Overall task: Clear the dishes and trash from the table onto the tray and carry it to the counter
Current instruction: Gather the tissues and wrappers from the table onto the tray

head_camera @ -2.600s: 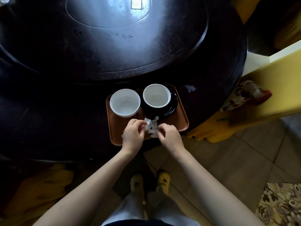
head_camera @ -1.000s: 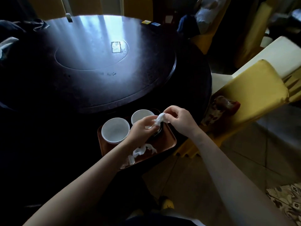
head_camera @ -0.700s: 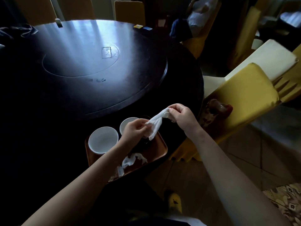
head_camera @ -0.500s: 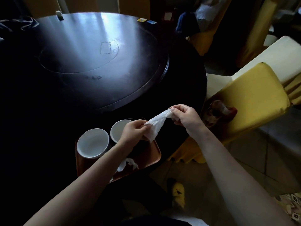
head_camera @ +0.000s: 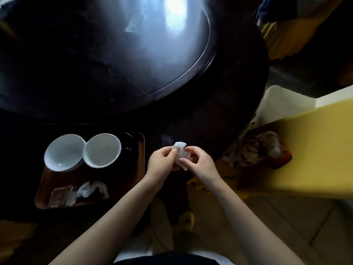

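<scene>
A brown tray (head_camera: 140,161) sits at the near edge of the dark round table (head_camera: 219,115). On it stand two white cups: the left cup (head_camera: 64,153) and the right cup (head_camera: 103,150), the latter on a black saucer (head_camera: 129,148). Torn white paper scraps (head_camera: 89,190) and a wrapper (head_camera: 59,196) lie at the tray's front. To the right of the tray, my left hand (head_camera: 162,163) and my right hand (head_camera: 198,163) together hold a bunched white tissue (head_camera: 179,150) over the table edge.
A raised turntable (head_camera: 133,54) fills the table's middle. A yellow chair (head_camera: 305,153) with a patterned cloth item (head_camera: 257,150) on it stands close on the right. A small pale smear (head_camera: 166,138) marks the table beyond the tissue. Tiled floor lies below.
The tissue, stretched between both hands a moment ago, is now bunched small between them. My hands have shifted right, off the tray. The view has tilted down.
</scene>
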`<action>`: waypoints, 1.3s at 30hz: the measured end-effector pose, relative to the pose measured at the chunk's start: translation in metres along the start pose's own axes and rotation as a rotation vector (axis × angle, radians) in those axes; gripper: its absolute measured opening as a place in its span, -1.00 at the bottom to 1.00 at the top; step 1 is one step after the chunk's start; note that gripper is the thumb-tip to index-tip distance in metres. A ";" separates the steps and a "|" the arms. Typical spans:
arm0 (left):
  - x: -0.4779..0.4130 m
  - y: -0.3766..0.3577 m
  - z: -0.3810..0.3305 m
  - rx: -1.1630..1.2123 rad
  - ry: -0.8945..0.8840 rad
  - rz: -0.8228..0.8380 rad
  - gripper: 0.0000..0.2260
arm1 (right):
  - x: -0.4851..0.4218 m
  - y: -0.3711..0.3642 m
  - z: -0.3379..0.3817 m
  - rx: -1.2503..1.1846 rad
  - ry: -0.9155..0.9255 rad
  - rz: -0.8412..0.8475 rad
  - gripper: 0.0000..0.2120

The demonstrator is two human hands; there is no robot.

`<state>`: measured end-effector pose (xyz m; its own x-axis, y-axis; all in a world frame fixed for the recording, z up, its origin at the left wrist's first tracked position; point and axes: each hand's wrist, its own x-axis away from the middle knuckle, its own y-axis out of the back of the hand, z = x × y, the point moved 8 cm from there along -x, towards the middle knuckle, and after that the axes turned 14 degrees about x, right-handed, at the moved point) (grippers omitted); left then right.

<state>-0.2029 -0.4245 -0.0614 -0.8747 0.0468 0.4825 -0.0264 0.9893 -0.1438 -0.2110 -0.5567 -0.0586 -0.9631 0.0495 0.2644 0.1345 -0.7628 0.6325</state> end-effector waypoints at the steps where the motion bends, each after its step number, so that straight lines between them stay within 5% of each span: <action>1: 0.002 -0.004 0.004 -0.014 -0.002 -0.018 -0.82 | 0.000 -0.002 -0.006 -0.005 0.004 0.034 -0.60; 8: 0.016 -0.012 0.005 -0.156 -0.113 -0.143 -0.87 | -0.010 -0.005 -0.028 -0.084 0.032 0.142 -0.80; 12: 0.009 0.010 0.011 -0.295 -0.188 -0.271 -0.87 | -0.036 0.008 -0.028 0.079 0.053 0.033 -0.87; 16: 0.001 0.022 0.015 -0.590 -0.354 -0.348 -0.70 | -0.084 0.026 -0.006 0.203 0.127 -0.069 -0.85; 23: -0.012 0.021 0.083 -1.149 -0.243 -0.278 -0.47 | -0.158 -0.004 0.035 0.438 0.326 -0.178 -0.76; 26: -0.010 0.027 0.089 -1.199 -0.239 -0.324 -0.44 | -0.158 -0.037 0.031 0.598 0.481 -0.106 -0.82; 32: -0.014 0.026 0.093 -1.253 -0.244 -0.329 -0.43 | -0.133 -0.039 0.024 0.636 0.692 -0.221 -0.85; 39: -0.014 0.026 0.092 -1.275 -0.257 -0.331 -0.43 | -0.078 -0.040 0.005 0.660 0.808 -0.174 -0.82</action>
<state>-0.2361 -0.4127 -0.1517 -0.9840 -0.1064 0.1430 0.0904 0.3936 0.9148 -0.1398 -0.5271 -0.1013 -0.8175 -0.5047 -0.2775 -0.1541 -0.2727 0.9497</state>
